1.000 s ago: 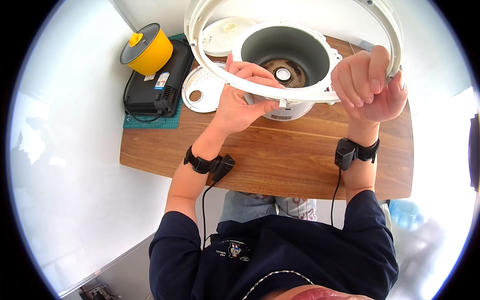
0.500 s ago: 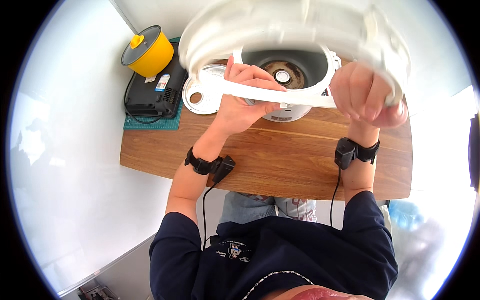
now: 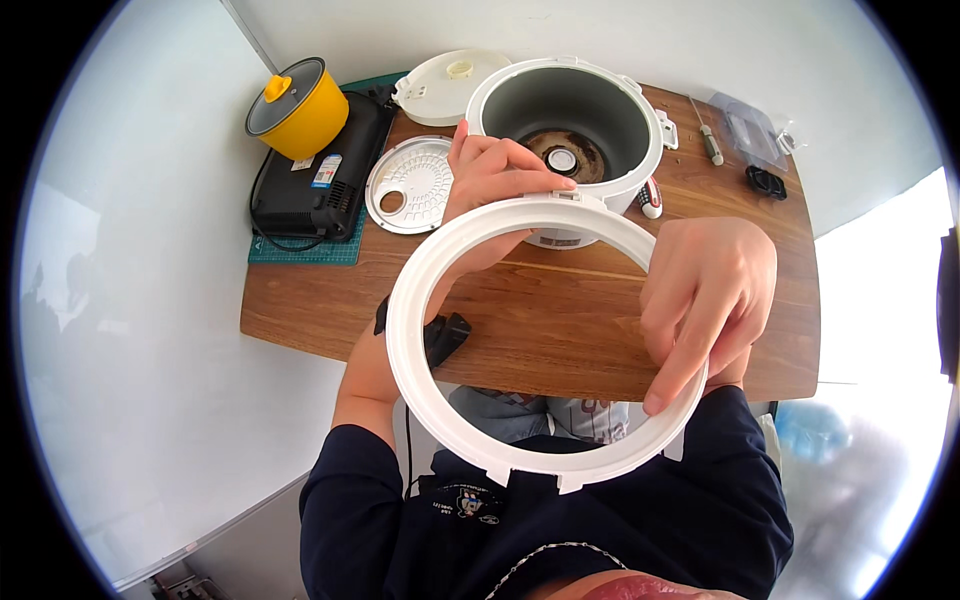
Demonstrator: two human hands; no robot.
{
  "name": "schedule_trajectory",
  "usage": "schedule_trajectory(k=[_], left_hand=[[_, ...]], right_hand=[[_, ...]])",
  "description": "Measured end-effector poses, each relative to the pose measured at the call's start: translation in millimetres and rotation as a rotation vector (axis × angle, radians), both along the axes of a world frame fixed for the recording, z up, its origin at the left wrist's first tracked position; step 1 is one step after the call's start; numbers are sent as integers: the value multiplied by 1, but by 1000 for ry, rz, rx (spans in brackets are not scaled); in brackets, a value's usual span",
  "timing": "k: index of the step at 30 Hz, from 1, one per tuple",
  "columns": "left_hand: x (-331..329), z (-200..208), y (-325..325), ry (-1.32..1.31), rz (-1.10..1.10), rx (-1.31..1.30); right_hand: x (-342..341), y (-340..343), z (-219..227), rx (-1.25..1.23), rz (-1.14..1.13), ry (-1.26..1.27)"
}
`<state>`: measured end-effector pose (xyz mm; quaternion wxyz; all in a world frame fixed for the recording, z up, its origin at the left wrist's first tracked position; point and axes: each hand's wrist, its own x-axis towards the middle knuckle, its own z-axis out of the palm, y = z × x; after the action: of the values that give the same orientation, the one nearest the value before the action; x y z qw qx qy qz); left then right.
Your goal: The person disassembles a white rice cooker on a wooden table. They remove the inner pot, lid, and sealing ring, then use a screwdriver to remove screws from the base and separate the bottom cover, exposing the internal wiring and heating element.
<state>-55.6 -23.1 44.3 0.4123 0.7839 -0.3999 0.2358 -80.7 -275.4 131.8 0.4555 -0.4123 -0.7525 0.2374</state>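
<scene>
A white plastic ring (image 3: 405, 330) is raised over the table's front edge, tilted toward me. My left hand (image 3: 490, 185) grips its far edge beside a small tab, the thumb hidden behind it. My right hand (image 3: 718, 285) holds the ring's right side, with the index finger pressed along its face. Beyond the ring stands an open white rice cooker body (image 3: 610, 115). Its dark grey interior has a brown-stained bottom with a round metal centre. Left of the cooker lie a pale detached lid (image 3: 432, 92) and a silvery round plate (image 3: 425, 180) with one larger hole.
At the left, a yellow pot (image 3: 318, 115) with a dark lid stands on a black appliance (image 3: 290, 205) over a green mat (image 3: 300, 250). Toward the right lie a screwdriver (image 3: 711, 145), a clear plastic box (image 3: 748, 130), a black item (image 3: 766, 182) and a red-and-white handle (image 3: 652, 200).
The ring has swung down toward me from high over the cooker, uncovering the cooker's opening and the lid. My right hand has shifted lower along it; my left hand keeps nearly the same place.
</scene>
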Motion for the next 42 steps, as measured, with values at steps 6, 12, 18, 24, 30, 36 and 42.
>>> schedule_trajectory(k=[6,12,18,24,30,36,42], left_hand=[[0,-7,-6,-115,41,-4],[5,-11,-6,-168,4,-52],[5,-11,-5,-173,-1,-78],[6,-13,-7,-196,3,-116],[7,-16,-7,-188,-2,-122],[2,-18,-11,-147,42,-138],[1,-16,-11,-133,54,-117]], right_hand=[[-5,0,-2,-47,-20,-68],[-9,2,0,-79,-56,-127],[-16,7,-4,-115,-96,-163],[-15,5,0,-125,-87,-168],[-20,7,-2,-156,-109,-182],[-26,11,-4,-191,-130,-218],[-23,5,-2,9,-175,-116]])
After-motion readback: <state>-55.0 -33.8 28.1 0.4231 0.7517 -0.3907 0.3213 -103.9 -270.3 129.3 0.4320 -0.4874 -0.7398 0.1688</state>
